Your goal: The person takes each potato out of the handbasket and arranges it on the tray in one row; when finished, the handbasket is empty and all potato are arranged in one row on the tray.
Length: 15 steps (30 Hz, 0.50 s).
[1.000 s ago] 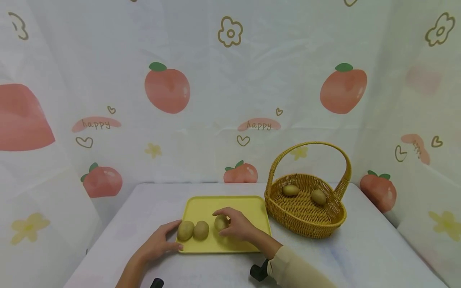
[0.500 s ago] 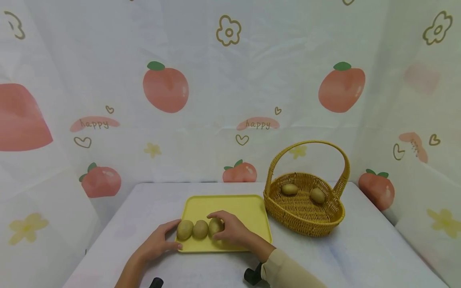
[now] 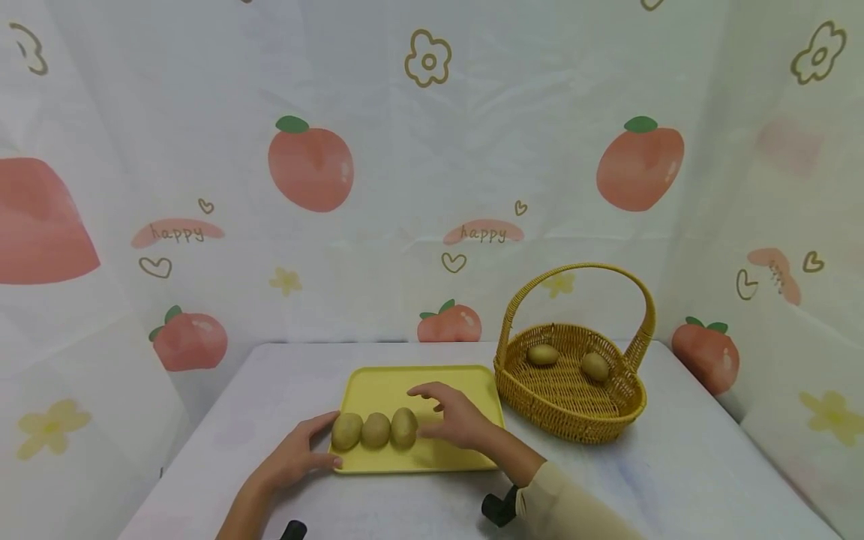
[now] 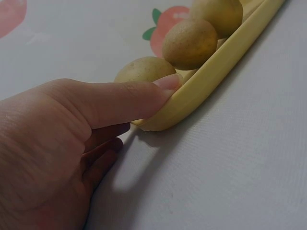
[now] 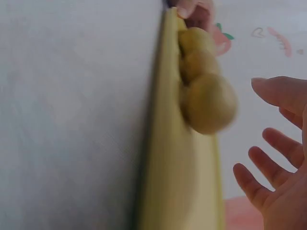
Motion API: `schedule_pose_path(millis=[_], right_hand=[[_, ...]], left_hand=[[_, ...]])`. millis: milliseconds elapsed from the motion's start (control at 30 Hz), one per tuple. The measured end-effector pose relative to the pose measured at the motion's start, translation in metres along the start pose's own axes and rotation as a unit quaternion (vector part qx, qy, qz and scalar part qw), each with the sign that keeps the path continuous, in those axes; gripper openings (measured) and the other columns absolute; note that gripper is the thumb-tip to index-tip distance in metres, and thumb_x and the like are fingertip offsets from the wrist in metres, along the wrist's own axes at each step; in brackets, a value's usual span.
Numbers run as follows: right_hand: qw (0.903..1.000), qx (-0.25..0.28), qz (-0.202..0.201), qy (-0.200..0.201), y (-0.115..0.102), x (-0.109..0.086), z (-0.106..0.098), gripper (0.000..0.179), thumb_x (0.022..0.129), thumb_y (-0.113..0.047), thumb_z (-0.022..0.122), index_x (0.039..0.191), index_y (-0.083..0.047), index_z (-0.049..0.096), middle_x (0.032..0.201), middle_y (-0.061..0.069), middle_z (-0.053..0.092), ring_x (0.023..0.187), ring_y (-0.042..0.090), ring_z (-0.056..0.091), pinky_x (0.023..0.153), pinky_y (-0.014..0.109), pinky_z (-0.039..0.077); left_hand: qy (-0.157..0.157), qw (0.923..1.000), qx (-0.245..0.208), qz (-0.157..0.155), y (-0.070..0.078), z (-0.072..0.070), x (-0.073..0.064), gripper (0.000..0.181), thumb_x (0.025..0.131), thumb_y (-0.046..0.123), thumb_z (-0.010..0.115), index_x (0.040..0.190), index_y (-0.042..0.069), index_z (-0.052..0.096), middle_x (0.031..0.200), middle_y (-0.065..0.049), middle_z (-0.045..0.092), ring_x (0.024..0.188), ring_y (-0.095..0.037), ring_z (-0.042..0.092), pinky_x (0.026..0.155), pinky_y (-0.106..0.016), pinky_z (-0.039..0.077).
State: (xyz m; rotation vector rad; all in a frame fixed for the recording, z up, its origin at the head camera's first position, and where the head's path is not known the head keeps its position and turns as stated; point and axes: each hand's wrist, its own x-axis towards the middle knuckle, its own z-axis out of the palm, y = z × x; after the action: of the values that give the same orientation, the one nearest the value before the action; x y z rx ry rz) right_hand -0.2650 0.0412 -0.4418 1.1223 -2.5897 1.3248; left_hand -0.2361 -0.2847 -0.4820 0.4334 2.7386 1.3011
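1. Head view: the right hand (image 3: 467, 422) has just released the third kiwi (image 3: 403, 428); the fingers spread, empty.
2. So it joins two other kiwis (image 3: 376, 430) on the yellow tray (image 3: 381, 384), whose corner the left hand (image 3: 290, 459) grips.

Three rounded, greenish-brown fruits (image 3: 376, 431) sit in a close row at the near left of a shallow yellow rectangular tray (image 3: 388, 388) on the desk (image 3: 405, 506).
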Motion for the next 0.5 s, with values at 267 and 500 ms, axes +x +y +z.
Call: schedule_pose_path(millis=[267,500], right_hand=[[0.9971,-0.044,-0.043,0.044,-0.004,-0.006,-0.057,0.046,0.082,-0.004,0.076,0.125,-0.003,0.061,0.121,0.012,0.063,0.11,0.031,0.058,0.088,0.047,0.052],[0.9915,-0.106,-0.026,0.07,-0.003,-0.014,-0.11,0.033,0.084,-0.005,0.075,0.115,-0.007,0.067,0.111,0.006,0.069,0.102,0.027,0.063,0.087,0.049,0.052]], left_hand=[[0.004,1.0,0.003,-0.002,0.001,0.0,-0.001,0.088,0.071,0.029,0.085,0.14,-0.005,0.045,0.144,-0.023,0.045,0.136,-0.046,0.031,0.112,-0.061,0.021],[0.003,0.9998,0.001,0.019,-0.001,0.001,0.0,0.087,0.071,0.029,0.085,0.14,-0.007,0.045,0.143,-0.025,0.045,0.135,-0.048,0.031,0.111,-0.062,0.02]])
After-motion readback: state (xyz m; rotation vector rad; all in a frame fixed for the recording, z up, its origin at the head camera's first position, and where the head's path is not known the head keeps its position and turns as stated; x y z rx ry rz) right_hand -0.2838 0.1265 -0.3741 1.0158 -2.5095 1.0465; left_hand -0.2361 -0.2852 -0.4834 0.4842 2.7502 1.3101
